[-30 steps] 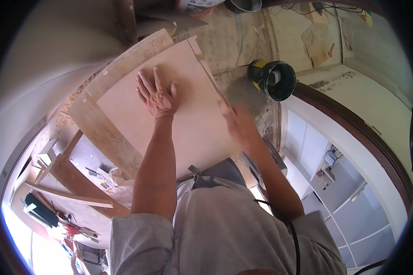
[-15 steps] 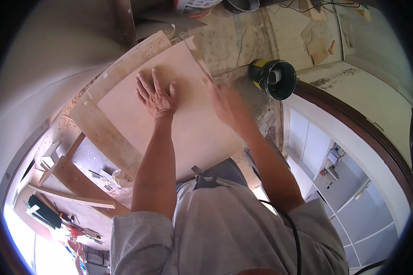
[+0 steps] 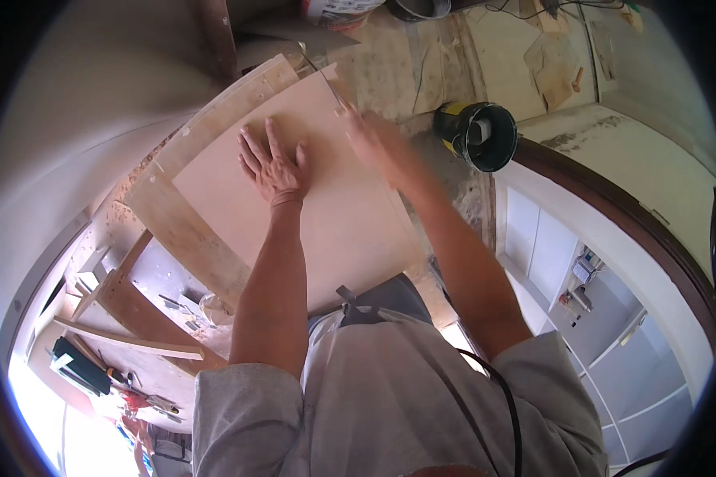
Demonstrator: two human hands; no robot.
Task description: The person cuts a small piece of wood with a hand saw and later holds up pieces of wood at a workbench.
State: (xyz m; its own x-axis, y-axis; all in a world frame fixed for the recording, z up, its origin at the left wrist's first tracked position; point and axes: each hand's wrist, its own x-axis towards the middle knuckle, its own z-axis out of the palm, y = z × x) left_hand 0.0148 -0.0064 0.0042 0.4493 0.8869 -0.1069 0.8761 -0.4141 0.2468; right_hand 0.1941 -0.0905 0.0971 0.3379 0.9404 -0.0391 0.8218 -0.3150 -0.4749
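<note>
A pale, flat board point(image 3: 334, 207) lies across a rough wooden support point(image 3: 183, 226) in front of me. My left hand point(image 3: 274, 168) rests flat on the board's upper part, fingers spread and open. At the board's right edge my right hand point(image 3: 366, 139) is closed around a long, thin, dark tool point(image 3: 321, 75) that looks like a file. The tool runs along that edge and sticks out past the far corner. Motion blurs the right hand, and its fingers hide the tool's near end.
A dark bucket point(image 3: 495, 147) with a pale block inside stands to the right. Shelving point(image 3: 612, 334) is at the lower right. Wooden pieces point(image 3: 135, 340) and hand tools point(image 3: 147, 397) lie at the lower left. Another bucket point(image 3: 418, 8) is at the far edge.
My right hand has slid away from me along the board's right edge, pushing the thin tool farther beyond the far corner. The left hand stays in place on the board.
</note>
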